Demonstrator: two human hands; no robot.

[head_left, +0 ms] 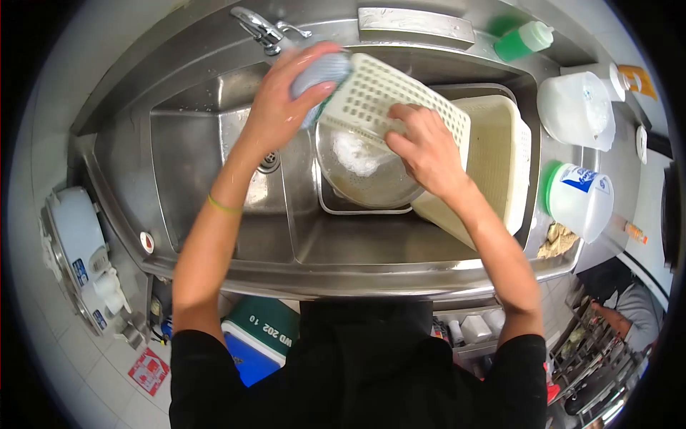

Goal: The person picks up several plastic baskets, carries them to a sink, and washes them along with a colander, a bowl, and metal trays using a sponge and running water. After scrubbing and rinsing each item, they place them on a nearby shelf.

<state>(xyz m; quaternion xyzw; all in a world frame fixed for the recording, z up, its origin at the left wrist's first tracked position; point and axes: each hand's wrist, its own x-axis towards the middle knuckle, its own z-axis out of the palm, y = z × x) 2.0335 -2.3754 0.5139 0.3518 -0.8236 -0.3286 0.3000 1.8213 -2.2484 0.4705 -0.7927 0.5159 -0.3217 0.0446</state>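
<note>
My left hand point(282, 100) is closed round a grey-blue scrubbing sponge point(321, 75), holding it against the left end of a cream perforated plastic basket point(382, 89). The basket is tilted over the right sink basin. On the basket's near side, my right hand point(427, 146) grips it with bent fingers; part of the grip is hidden. Below the basket sits a round bowl point(371, 187) with white suds point(356, 154) and cloudy water. A larger cream plastic bin point(500, 171) leans to the right of the bowl, under my right forearm.
A chrome faucet point(261, 30) rises at the back. On the right ledge stand a green-liquid bottle point(524, 41), a clear plastic tub point(575, 107) and a white jug point(582, 200). The left basin point(207, 157) has a drain. Another person point(632, 314) is at the lower right.
</note>
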